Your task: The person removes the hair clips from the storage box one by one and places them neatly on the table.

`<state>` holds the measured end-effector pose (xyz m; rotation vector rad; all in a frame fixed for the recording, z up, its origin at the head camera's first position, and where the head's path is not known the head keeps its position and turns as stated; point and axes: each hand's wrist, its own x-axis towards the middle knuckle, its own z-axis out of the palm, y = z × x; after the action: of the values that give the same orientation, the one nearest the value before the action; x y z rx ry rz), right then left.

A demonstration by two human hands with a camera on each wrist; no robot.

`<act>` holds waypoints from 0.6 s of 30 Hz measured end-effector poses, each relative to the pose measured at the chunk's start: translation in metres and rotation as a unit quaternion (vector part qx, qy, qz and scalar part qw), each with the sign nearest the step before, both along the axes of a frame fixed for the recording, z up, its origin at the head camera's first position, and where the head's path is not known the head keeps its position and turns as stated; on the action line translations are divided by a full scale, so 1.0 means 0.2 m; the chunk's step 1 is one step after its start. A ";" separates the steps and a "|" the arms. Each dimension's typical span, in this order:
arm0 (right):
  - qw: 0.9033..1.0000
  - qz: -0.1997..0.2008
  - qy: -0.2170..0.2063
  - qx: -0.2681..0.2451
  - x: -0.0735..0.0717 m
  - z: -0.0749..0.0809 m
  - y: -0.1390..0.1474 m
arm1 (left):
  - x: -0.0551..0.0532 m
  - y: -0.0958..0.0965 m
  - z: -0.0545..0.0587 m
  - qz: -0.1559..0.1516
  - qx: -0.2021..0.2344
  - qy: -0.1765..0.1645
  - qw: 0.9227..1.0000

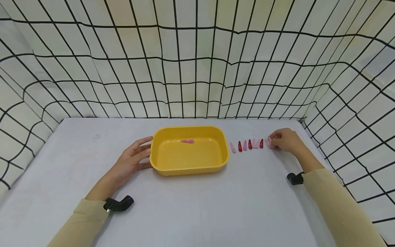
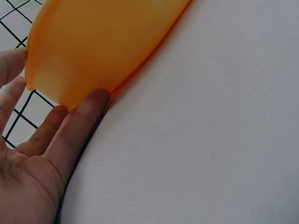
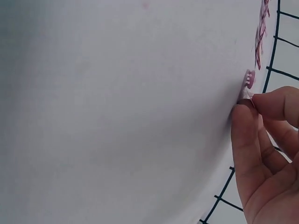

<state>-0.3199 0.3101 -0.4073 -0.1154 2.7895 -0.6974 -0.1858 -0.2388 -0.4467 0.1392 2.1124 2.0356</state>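
A yellow tray (image 1: 189, 172) stands on the white table, with one pink hair clip (image 1: 187, 141) lying inside near its far wall. My left hand (image 1: 129, 164) rests its extended fingers against the tray's left end; the left wrist view shows the fingertips touching the tray wall (image 2: 103, 46). Right of the tray runs a row of snap hair clips, among them a light pink clip (image 1: 232, 147) and a red clip (image 1: 240, 146). At the row's right end my right hand (image 1: 285, 140) pinches a pale pink hair clip (image 3: 246, 94) between thumb and fingers, partly hidden by the fingertips.
Black wire grid panels (image 1: 197, 72) backed with white close in the far side and both flanks of the table (image 1: 197, 212). A dark wrist-worn device (image 1: 118, 203) sits on the left wrist, and another device (image 1: 295, 178) on the right.
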 end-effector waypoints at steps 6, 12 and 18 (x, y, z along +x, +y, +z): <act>0.999 -0.006 -0.006 -0.036 -0.01 -0.02 0.04 | 0.00 0.00 0.00 0.005 -0.002 -0.001 1.000; 0.997 -0.018 -0.009 -0.070 -0.01 -0.02 0.07 | -0.01 0.00 -0.01 0.003 0.005 0.001 1.000; 0.999 0.004 -0.004 -0.035 -0.01 -0.02 0.08 | -0.01 0.00 0.00 0.004 0.004 -0.001 1.000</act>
<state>-0.3215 0.3255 -0.4122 -0.1363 2.7573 -0.7920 -0.1871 -0.2388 -0.4469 0.1302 2.1063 2.0472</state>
